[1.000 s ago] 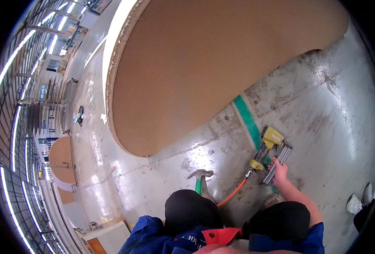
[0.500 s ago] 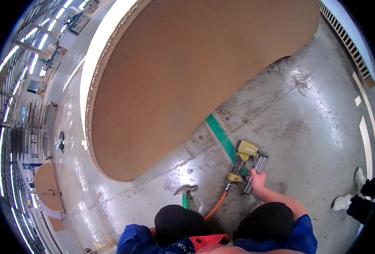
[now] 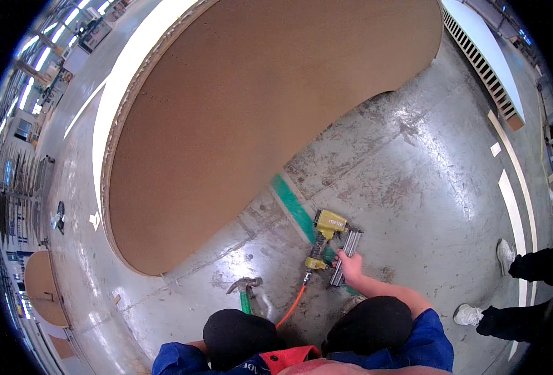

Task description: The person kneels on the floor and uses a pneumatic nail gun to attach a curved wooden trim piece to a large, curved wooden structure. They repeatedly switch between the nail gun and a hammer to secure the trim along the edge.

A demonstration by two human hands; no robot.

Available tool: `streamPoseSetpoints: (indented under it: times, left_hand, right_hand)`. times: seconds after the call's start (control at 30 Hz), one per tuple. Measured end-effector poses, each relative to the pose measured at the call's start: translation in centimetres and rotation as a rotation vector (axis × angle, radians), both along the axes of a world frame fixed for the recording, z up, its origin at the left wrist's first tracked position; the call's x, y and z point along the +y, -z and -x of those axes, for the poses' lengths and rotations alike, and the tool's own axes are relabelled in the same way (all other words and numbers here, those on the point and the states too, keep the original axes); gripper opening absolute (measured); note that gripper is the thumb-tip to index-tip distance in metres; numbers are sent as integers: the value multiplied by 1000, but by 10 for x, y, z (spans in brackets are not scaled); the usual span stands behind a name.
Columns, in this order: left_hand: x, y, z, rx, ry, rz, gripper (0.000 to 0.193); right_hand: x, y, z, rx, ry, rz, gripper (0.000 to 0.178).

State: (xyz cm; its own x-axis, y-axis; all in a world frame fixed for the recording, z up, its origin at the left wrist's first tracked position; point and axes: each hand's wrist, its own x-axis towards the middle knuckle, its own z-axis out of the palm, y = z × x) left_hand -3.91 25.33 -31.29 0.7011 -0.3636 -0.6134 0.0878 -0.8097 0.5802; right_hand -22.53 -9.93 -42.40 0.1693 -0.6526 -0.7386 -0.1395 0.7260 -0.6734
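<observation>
My right hand [image 3: 351, 267] is closed around the silver magazine of a yellow and black pneumatic nail gun [image 3: 330, 222], low over or resting on the concrete floor. An orange air hose [image 3: 294, 305] runs from its handle end back between my black-clad knees. My left hand is hidden behind my left knee; only a bit of that forearm [image 3: 198, 345] shows beside the blue sleeve. A claw hammer [image 3: 245, 287] with a green handle lies on the floor just ahead of my left knee.
A large curved brown board [image 3: 245, 125] with a pale side fills the far left and middle. Green tape [image 3: 293, 206] marks the floor. At right stands a person in dark trousers and white shoes [image 3: 469, 314], near pale strips [image 3: 511, 200] and a white slatted panel [image 3: 485, 56].
The view has shifted, so the board, hammer and nail gun sit further left in the picture and more of the standing person shows. My right hand keeps its grip on the magazine.
</observation>
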Motion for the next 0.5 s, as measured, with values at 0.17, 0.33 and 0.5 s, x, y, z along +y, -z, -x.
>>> streamPoseSetpoints:
  times: [0.17, 0.33, 0.5]
  left_hand:
    - [8, 1, 6, -65, 45, 9, 55]
    - [11, 6, 16, -140, 98, 36, 54]
    - [4, 16, 14, -220, 174, 51, 53]
  right_hand:
    - [0, -2, 0, -26, -19, -23, 25]
    - [-2, 1, 4, -31, -32, -31, 28]
    - [-7, 15, 14, -35, -94, -48, 30]
